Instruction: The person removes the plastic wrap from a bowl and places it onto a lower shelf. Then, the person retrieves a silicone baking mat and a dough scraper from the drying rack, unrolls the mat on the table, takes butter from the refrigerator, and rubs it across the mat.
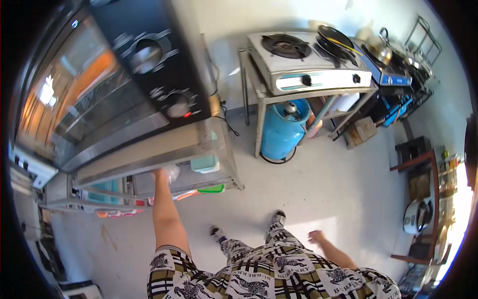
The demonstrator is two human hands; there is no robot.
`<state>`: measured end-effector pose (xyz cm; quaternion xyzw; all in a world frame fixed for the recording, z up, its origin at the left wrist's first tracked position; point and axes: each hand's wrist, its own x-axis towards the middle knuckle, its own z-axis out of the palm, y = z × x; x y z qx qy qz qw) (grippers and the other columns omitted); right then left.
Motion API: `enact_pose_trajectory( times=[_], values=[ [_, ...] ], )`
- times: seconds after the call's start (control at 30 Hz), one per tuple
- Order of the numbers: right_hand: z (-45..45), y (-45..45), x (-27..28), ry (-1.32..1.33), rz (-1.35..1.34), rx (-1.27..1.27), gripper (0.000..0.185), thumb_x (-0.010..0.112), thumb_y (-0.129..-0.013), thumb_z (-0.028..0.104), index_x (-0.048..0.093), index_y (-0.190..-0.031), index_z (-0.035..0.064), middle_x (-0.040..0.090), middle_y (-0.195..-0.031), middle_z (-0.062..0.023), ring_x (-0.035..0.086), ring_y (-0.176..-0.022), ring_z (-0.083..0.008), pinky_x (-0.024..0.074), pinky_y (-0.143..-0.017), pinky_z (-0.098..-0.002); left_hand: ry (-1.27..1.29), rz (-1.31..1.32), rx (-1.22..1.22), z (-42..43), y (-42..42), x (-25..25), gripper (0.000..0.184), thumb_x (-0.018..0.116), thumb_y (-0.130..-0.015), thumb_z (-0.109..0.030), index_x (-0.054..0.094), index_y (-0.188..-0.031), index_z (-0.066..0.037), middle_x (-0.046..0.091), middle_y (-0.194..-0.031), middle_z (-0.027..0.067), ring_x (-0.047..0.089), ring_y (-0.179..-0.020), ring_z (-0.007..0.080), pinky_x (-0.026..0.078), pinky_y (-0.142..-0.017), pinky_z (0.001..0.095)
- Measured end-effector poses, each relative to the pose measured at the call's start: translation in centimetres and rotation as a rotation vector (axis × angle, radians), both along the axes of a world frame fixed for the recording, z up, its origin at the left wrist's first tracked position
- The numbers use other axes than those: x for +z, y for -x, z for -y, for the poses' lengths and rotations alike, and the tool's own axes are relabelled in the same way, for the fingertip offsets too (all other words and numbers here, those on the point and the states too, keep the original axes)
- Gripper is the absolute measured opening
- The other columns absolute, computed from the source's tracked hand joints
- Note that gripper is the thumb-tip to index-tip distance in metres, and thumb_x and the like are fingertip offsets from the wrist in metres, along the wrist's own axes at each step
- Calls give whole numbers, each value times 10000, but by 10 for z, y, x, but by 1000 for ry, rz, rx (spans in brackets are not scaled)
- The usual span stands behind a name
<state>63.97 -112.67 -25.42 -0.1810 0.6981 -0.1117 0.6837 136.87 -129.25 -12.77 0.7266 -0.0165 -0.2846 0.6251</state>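
Note:
My left hand (160,173) reaches in at the edge of the metal stand under the oven. A translucent, whitish, plastic-looking thing (173,173) lies right against it. The stand's upper edge covers most of the fingers, so I cannot tell whether they grip it. To the right of that hand is a pale teal container (204,163) on the lower shelf (181,179). My right hand (315,236) hangs low over the floor at my right side, fingers loosely apart, holding nothing.
Above the stand sits a black oven (164,74) with knobs and a glass door. A two-burner gas stove (318,79) stands on a metal frame, with a blue gas cylinder (281,134) beneath. Further right are a frying pan (336,37), a kettle (382,52) and a rice cooker (414,218).

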Motion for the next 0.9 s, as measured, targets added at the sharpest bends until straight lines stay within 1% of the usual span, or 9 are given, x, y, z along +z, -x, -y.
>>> enact_pose_trajectory(
  times=[0.03, 0.2, 0.27, 0.3, 0.37, 0.43, 0.53, 0.73, 0.9],
  values=[
    [10, 42, -28, 2, 346, -265, 192, 511, -718, 22, 531, -901, -33, 573, -680, -155, 571, -505, -266, 472, -415, -344, 14, 116, 32, -5, 12, 2, 391, 532, -759, -223, 449, -1068, 2, 537, -969, 108, 554, -809, 255, 479, -679, 368],
    [107, 31, 57, 177, -451, 321, 309, 499, -767, 311, 581, -731, 15, 557, -572, -116, 518, -469, -200, 437, -466, -341, -357, 128, -180, -66, 101, -9, 323, 462, -815, -311, 496, -872, 4, 543, -886, 128, 517, -821, 239, 429, -671, 395],
    [150, -2, 64, 334, -511, 525, 358, 472, -781, 339, 589, -649, 27, 559, -558, -115, 534, -510, -217, 432, -509, -355, -676, 631, -816, -113, 130, -26, 406, 372, -851, -324, 438, -1129, -35, 527, -1025, 186, 496, -935, 344, 412, -772, 404],
    [171, -21, 57, 405, -519, 578, 367, 461, -789, 328, 596, -612, 36, 567, -561, -118, 553, -544, -245, 425, -521, -365, -944, 879, -738, -140, 156, -76, 378, 342, -839, -360, 554, -918, -57, 532, -969, 199, 483, -931, 347, 376, -800, 453],
    [212, -65, 36, 918, -557, 1269, 244, 430, -804, 242, 575, -790, 46, 583, -724, -173, 559, -703, -326, 436, -629, -389, -1070, 872, -1349, -191, 194, -106, 374, 343, -823, -369, 587, -864, -88, 582, -860, 153, 547, -798, 331, 418, -718, 465],
    [244, -143, 71, 712, -280, 944, 205, 452, -746, 104, 517, -940, 107, 564, -842, -164, 549, -735, -352, 444, -650, -413, -1139, 517, -1567, -224, 248, -95, 346, 355, -822, -355, 597, -844, -108, 583, -889, 131, 543, -839, 295, 431, -722, 416],
    [296, -251, 82, 942, 20, 1089, 485, 537, -643, 43, 437, -1112, 112, 473, -1105, -115, 418, -1031, -323, 351, -864, -414, -1021, 546, -1481, -223, 247, -86, 322, 389, -815, -345, 598, -854, -103, 584, -892, 126, 544, -835, 286, 432, -727, 403],
    [419, -445, 158, 974, -166, 1149, 337, 524, -671, 117, 499, -1002, 61, 487, -1025, -198, 486, -949, -335, 424, -790, -402, -744, 547, -1220, -230, 231, -79, 268, 490, -795, -317, 600, -882, -88, 586, -902, 111, 546, -823, 258, 433, -741, 363],
    [508, -540, 142, 1202, -392, 1057, 207, 491, -741, 142, 546, -918, 49, 487, -1018, -127, 493, -961, -266, 446, -748, -392, -806, 264, -708, -118, 256, 95, 197, 469, -808, -200, 558, -886, -43, 566, -928, 92, 532, -824, 180, 425, -731, 317]
  ],
)
